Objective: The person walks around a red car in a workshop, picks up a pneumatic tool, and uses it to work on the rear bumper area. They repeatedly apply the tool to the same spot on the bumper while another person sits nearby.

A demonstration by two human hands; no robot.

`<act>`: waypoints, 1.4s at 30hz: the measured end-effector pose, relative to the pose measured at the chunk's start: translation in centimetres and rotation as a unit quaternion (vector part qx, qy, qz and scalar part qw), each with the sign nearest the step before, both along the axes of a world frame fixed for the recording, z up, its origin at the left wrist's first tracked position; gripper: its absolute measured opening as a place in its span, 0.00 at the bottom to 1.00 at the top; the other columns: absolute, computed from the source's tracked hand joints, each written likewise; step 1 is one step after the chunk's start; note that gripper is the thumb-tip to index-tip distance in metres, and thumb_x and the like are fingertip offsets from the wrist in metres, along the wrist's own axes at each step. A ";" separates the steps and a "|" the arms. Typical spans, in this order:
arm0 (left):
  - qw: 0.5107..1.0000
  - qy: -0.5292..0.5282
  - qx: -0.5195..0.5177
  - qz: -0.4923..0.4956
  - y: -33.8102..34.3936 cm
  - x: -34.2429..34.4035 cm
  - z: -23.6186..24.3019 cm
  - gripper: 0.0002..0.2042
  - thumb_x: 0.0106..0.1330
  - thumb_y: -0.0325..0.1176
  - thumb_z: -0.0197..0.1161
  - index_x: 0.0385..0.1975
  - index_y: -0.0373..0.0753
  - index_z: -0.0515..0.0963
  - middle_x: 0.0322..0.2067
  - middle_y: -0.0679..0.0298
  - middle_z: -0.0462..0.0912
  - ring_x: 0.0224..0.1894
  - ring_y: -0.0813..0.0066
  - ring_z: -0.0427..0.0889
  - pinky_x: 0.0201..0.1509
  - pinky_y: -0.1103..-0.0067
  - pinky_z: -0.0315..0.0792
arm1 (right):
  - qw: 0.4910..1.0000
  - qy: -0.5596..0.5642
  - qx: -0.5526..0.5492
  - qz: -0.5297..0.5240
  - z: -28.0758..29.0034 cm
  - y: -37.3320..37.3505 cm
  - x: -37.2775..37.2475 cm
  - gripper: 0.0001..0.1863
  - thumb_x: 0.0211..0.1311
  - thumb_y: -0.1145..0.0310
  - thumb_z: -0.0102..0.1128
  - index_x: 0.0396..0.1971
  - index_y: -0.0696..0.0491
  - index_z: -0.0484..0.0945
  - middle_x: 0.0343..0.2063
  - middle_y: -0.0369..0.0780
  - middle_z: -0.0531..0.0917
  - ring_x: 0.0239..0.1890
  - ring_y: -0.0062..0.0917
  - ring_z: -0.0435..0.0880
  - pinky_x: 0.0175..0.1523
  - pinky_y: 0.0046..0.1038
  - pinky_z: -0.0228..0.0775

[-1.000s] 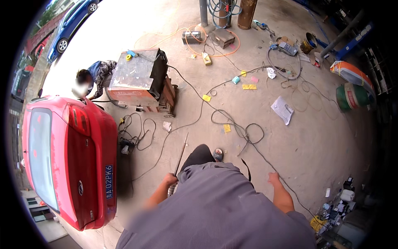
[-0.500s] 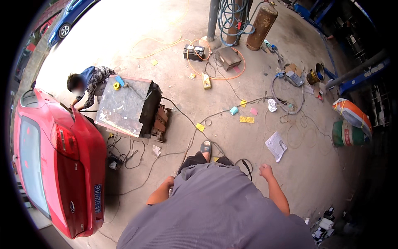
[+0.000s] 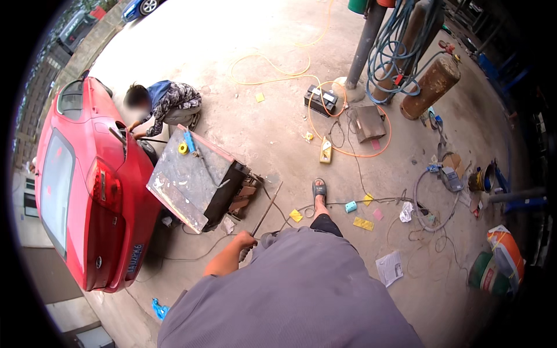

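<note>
My left hand (image 3: 245,240) is closed round a long thin metal rod (image 3: 268,209), low beside my body. The rod slants up and away to the right, past the near corner of a metal-topped workbench (image 3: 194,174). On that bench lie a yellow roll of tape (image 3: 183,148) and a blue-handled tool (image 3: 189,139). My right hand is out of sight. One foot in a dark sandal (image 3: 319,188) is stretched ahead on the floor.
Left, a person (image 3: 165,104) crouches at the side of a red car (image 3: 122,214). Cables, an orange hose (image 3: 316,78) and a battery (image 3: 321,100) lie on the floor. Gas cylinders (image 3: 429,87) stand at upper right, a green drum (image 3: 487,272) at right.
My view has shifted as I moved forward; the bench and car sit differently. The rod in my left hand has come into plain sight. My right hand has left the view.
</note>
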State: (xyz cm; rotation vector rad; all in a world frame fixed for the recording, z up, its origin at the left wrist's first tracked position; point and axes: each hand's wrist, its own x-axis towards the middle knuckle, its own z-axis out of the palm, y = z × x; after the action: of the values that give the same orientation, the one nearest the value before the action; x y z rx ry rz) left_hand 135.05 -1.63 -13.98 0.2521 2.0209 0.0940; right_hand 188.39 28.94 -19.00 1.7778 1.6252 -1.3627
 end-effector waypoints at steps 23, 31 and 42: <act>0.873 0.028 0.197 0.446 25.8 -24.6 12.3 0.14 0.58 0.37 0.70 0.22 0.30 0.81 0.20 0.60 0.81 0.20 0.73 0.78 0.25 0.74 0.71 | 0.987 0.135 -0.013 -0.091 2.5 49.6 -50.6 0.06 0.62 0.74 0.51 0.36 0.49 0.75 0.22 0.38 0.71 0.19 0.28 0.72 0.25 0.36 0.74; 0.774 0.012 0.286 0.565 26.6 -40.4 10.6 0.10 0.64 0.31 0.64 0.23 0.33 0.76 0.19 0.61 0.78 0.19 0.71 0.77 0.22 0.74 0.72 | 0.923 0.048 -0.014 0.383 0.2 45.0 -69.8 0.05 0.59 0.77 0.53 0.32 0.53 0.77 0.23 0.41 0.75 0.20 0.31 0.77 0.24 0.35 0.77; 0.536 0.070 0.427 0.725 23.3 -55.7 15.3 0.11 0.64 0.35 0.66 0.27 0.34 0.77 0.22 0.62 0.79 0.23 0.73 0.80 0.28 0.74 0.76 | 0.951 0.076 -0.024 0.300 7.0 49.9 -104.1 0.03 0.58 0.77 0.54 0.30 0.57 0.78 0.26 0.41 0.77 0.23 0.30 0.80 0.25 0.36 0.79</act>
State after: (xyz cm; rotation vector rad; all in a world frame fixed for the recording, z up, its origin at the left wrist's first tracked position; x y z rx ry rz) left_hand 79.30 21.67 1.33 -0.9478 1.5782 2.1692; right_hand 84.31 78.81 -12.00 1.0278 1.9709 -1.2410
